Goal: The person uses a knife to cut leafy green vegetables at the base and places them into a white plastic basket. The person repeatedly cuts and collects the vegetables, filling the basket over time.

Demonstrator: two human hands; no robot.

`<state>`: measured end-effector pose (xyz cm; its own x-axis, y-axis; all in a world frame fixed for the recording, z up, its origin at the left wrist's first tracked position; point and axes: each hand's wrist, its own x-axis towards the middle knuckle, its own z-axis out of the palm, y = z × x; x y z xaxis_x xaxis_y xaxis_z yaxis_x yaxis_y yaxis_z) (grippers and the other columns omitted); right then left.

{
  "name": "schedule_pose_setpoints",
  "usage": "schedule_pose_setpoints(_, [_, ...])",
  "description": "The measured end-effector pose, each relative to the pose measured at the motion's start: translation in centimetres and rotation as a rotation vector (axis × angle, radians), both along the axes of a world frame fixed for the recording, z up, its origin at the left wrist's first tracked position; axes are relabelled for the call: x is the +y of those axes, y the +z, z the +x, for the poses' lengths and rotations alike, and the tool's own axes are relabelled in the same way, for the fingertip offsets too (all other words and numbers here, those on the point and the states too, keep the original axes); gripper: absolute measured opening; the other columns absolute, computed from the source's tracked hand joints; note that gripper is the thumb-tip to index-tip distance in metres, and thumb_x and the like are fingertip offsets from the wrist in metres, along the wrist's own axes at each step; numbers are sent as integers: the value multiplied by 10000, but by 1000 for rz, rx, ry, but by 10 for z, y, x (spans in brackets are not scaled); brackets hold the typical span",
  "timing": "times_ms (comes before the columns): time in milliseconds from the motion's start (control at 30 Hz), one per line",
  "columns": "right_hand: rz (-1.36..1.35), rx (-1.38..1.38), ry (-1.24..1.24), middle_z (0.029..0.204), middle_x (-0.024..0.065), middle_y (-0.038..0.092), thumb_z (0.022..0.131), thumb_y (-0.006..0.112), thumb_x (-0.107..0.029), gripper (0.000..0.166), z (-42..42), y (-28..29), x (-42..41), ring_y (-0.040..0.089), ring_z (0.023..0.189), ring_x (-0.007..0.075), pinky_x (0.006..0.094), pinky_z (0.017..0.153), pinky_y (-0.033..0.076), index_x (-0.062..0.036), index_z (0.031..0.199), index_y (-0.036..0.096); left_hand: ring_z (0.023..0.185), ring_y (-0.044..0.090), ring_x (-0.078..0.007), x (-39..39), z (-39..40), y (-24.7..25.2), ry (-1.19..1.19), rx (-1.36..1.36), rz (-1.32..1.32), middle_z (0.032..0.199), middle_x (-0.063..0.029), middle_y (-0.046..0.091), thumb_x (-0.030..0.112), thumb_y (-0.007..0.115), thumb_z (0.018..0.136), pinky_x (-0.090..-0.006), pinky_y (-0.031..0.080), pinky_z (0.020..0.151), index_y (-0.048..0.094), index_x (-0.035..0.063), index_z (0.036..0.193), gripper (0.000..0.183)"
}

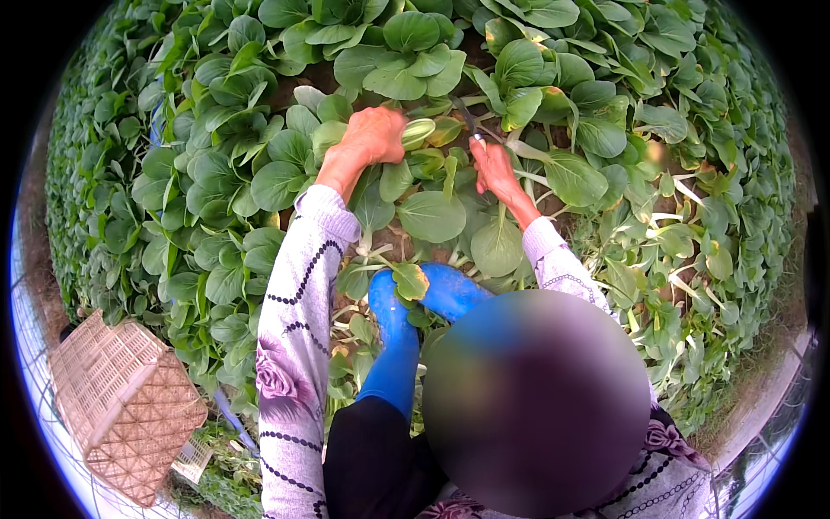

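Note:
My left hand (375,135) is closed around a bok choy plant (419,132); its pale green stalk base points right, out of my fist. In my right hand (495,170) is a small knife or sickle (465,115), gripped by its handle, with the dark curved blade angled up and left among the stems. Loose green and yellowing leaves (433,215) lie on the soil below and between my hands. Just beyond them stands a leafy bok choy (410,58), still upright in its row.
Dense rows of leafy greens (214,156) stretch across the left and far side. Cut leaves and pale stalks (674,240) litter the ground at right. My blue rubber boots (392,311) stand among trimmings. A plastic crate (123,402) sits at lower left. A blurred disc covers the lower middle.

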<state>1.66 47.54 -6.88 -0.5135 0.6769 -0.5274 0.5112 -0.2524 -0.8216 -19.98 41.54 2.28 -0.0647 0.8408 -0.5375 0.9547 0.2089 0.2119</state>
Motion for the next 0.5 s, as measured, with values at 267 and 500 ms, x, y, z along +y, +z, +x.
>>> schedule_pose_setpoints(267, [107, -117, 135, 559, 136, 505, 915, 428, -318, 451, -20, 10, 11, 532, 376, 266, 372, 443, 466, 99, 765, 512, 808, 616, -338, -3, 5, -3, -113, 54, 59, 801, -158, 636, 55, 602, 600, -411, 493, 697, 642, 97, 883, 288])
schedule_pose_setpoints(500, [82, -79, -79, 624, 214, 569, 912, 436, -321, 485, -33, 10, -4, 584, 437, 330, 395, 463, 487, 141, 808, 541, 801, 623, -314, 5, 27, 7, -280, 133, 53, 781, -136, 638, 50, 623, 606, -398, 501, 686, 660, 120, 884, 289])
